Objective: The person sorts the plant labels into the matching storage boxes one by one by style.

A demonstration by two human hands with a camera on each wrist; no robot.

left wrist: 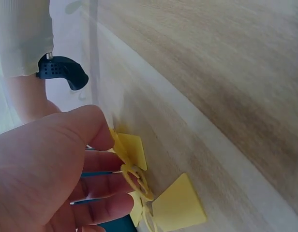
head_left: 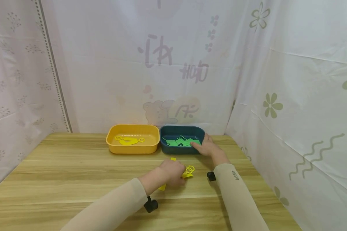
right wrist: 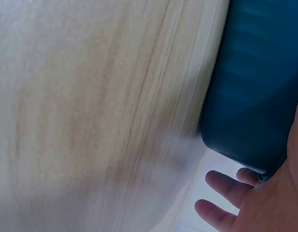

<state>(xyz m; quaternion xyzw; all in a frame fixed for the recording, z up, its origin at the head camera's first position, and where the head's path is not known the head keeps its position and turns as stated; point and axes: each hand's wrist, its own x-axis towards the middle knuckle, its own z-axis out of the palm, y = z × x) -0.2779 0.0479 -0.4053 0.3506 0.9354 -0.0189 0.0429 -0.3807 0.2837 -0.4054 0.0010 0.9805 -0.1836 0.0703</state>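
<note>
My left hand (head_left: 172, 171) is low over the middle of the table, pinching a thin yellow piece with a ring (left wrist: 121, 147) between thumb and fingers. More flat yellow pieces (left wrist: 180, 205) lie beneath and beside it, some with rings (head_left: 190, 169); the hand partly covers them. My right hand (head_left: 209, 148) is at the right end of the dark blue box (head_left: 179, 150), thumb over its near rim. Its fingers (right wrist: 229, 188) extend loosely past the box's corner. Flat green pieces (head_left: 180, 141) lie heaped in this box. Whether the right thumb touches one is unclear.
A yellow box (head_left: 133, 149) stands left of the blue one, their sides touching. Flat yellow pieces with rings (head_left: 129, 141) lie in it. Both boxes are near the wooden table's (head_left: 75, 170) back edge, before a printed curtain (head_left: 104, 80). Another curtain hangs at the right.
</note>
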